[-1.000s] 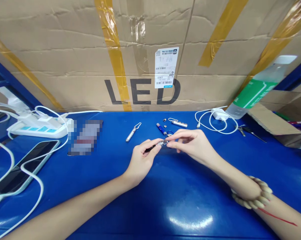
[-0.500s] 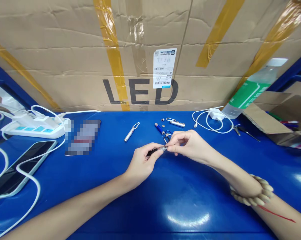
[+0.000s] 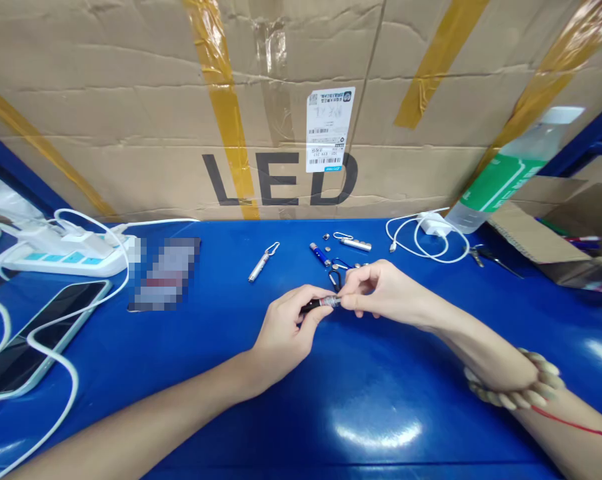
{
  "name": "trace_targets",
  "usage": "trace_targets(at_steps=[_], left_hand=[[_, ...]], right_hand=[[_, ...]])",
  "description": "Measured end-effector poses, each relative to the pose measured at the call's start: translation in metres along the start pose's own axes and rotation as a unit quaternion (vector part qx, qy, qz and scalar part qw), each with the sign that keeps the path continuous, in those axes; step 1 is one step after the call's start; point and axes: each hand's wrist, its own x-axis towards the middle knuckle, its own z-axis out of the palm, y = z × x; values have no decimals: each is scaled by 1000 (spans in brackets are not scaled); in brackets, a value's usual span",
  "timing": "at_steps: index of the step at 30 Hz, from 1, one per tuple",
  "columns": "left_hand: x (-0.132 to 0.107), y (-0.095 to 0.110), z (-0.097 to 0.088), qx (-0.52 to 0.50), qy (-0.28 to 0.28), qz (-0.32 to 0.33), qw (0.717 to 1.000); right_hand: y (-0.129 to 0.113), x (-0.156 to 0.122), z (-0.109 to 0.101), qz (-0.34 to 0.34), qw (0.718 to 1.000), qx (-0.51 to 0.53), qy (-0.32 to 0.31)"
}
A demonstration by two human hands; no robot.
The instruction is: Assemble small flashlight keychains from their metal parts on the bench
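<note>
My left hand [image 3: 285, 327] is closed round a small black keychain flashlight [image 3: 319, 304] just above the blue table [image 3: 301, 400]. My right hand [image 3: 378, 293] pinches the flashlight's silver end, fingertips pressed together on it. A clip ring hangs by my right fingers. Behind my hands lie a silver keychain flashlight [image 3: 261, 263], a blue flashlight body [image 3: 321, 255], another silver flashlight [image 3: 353, 243] and tiny loose parts [image 3: 325, 237].
A large cardboard box marked LED [image 3: 281, 133] walls off the back. At left sit a white power strip [image 3: 61, 257], a phone [image 3: 25, 337] with white cables and a blurred card [image 3: 163, 273]. At right are a white charger cable [image 3: 423, 237], a bottle [image 3: 505, 173], keys and cardboard.
Both hands have drifted slightly lower and toward me while keeping hold of the flashlight. My right fingers have shifted on its silver end.
</note>
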Motion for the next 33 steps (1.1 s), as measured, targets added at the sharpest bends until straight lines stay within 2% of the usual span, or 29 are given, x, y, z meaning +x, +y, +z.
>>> trace_targets(at_steps=[5, 11, 17, 25, 33], left_hand=[[-1, 0, 0, 45, 5, 39, 998], [-3, 0, 0, 78, 7, 55, 995], [-3, -1, 1, 75, 18, 46, 996], [-2, -1, 2, 25, -5, 35, 999], [-1, 3, 0, 2, -16, -15, 1000]], right_hand=[[-5, -5, 0, 13, 999, 35, -23], [-5, -6, 0, 25, 998, 42, -34], [-8, -5, 1, 33, 998, 38, -24], [-11, -8, -3, 53, 998, 20, -30], [-1, 2, -4, 23, 996, 88, -20]])
